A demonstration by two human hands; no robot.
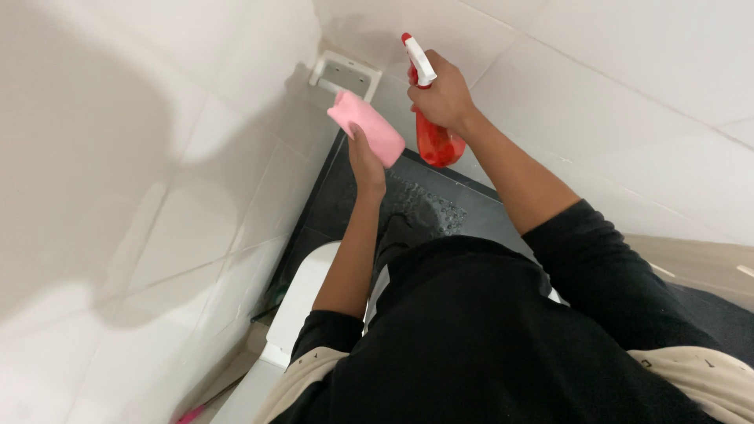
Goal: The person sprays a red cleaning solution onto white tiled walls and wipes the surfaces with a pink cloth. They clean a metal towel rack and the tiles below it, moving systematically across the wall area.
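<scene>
Hiding spray bottle [437, 141] neck: right hand [444, 96].

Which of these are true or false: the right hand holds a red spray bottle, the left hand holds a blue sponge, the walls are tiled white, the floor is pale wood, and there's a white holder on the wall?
1. The right hand holds a red spray bottle. True.
2. The left hand holds a blue sponge. False: it holds a pink cloth.
3. The walls are covered in white tiles. True.
4. The floor is pale wood. False: the floor below the hands is dark grey, with a raised dotted patch.
5. A white holder is mounted on the wall near the corner. True.
</scene>
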